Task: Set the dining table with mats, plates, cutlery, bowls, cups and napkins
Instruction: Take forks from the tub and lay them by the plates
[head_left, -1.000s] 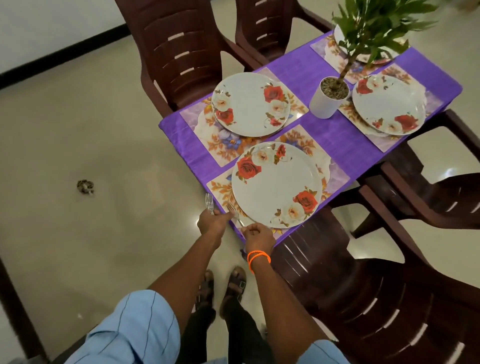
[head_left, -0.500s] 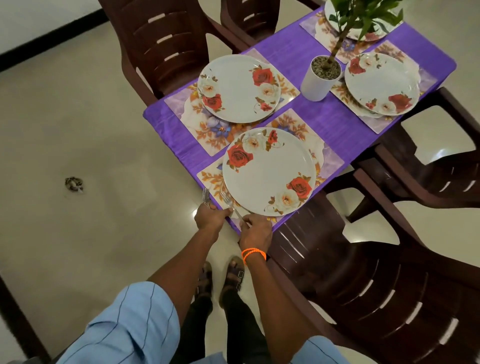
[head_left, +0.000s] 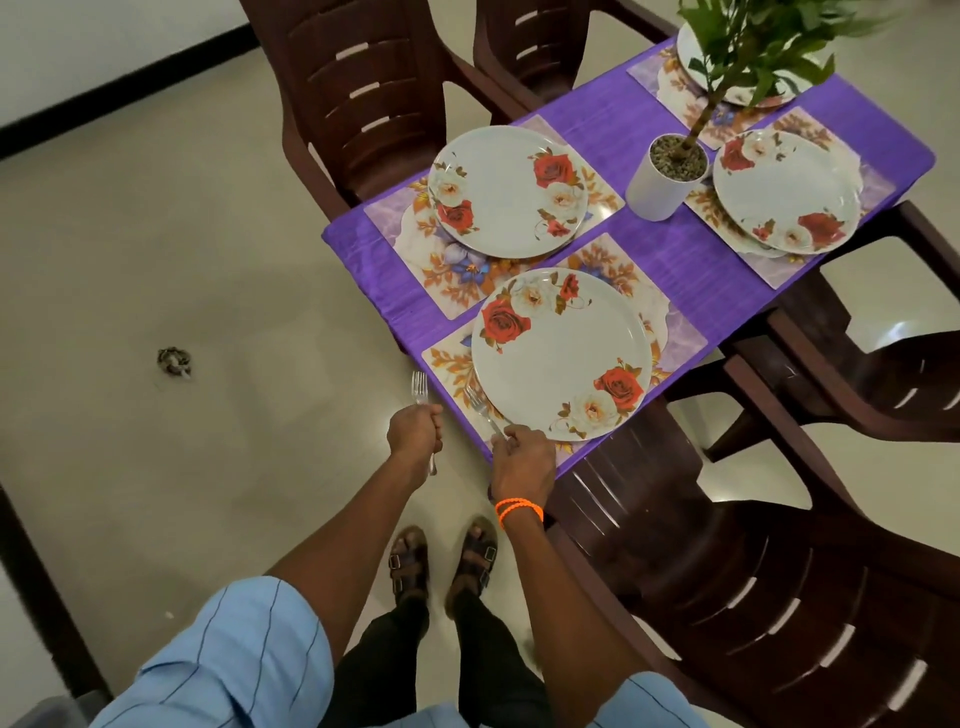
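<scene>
A purple-clothed table (head_left: 670, 260) carries floral mats, each with a white rose-patterned plate. The nearest plate (head_left: 561, 348) sits on its mat (head_left: 447, 364) at the table's near corner. My right hand (head_left: 522, 457) pinches the handle of a fork (head_left: 480, 410) lying on that mat just left of the plate, tines pointing away. My left hand (head_left: 415, 434) grips other forks (head_left: 418, 389) upright, off the table's corner over the floor. Further plates sit behind (head_left: 506, 189), at the right (head_left: 787, 192) and at the far end (head_left: 727, 78), partly hidden by leaves.
A white pot (head_left: 667, 179) with a green plant stands mid-table. Dark brown plastic chairs surround the table: two behind (head_left: 363, 78), one at my right (head_left: 753, 597), another further right (head_left: 883, 384). A small dark scrap (head_left: 174, 361) lies on the pale floor. My sandalled feet (head_left: 441, 561) stand below.
My left hand has drawn away from the right hand and off the table's corner with its forks. My right hand stays on the single fork beside the nearest plate.
</scene>
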